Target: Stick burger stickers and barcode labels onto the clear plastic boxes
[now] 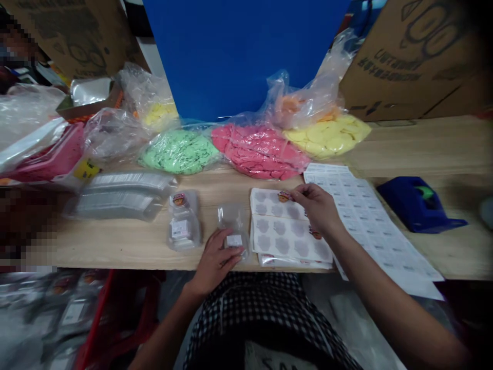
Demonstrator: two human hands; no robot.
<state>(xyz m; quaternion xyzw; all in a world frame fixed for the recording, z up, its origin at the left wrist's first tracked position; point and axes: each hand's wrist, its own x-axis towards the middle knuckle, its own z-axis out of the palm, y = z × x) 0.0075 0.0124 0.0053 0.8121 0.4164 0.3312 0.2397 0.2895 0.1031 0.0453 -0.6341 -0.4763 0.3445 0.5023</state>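
Note:
A hinged clear plastic clamshell box [233, 216] with a white barcode label stands near the table's front edge. My left hand [219, 254] holds its lower half, with fingers on both sides of the label. To the right lies a stack of white sticker sheets [283, 226], mostly grey shapes where stickers are gone. My right hand [318, 205] is over the right side of the top sheet, thumb and forefinger pinching a small colourful sticker [284, 196] at the top row. Another sticker [316, 234] shows below that hand. A labelled clamshell pile [184, 221] sits left of the box.
Nested clear containers [119, 192] lie at left. Bags of green [181, 151], pink [262, 151] and yellow pieces [331, 136] line the back before a blue panel [246, 56]. Barcode label sheets [365, 216] and a blue tape dispenser [414, 203] are at right. A red crate [103, 313] stands below.

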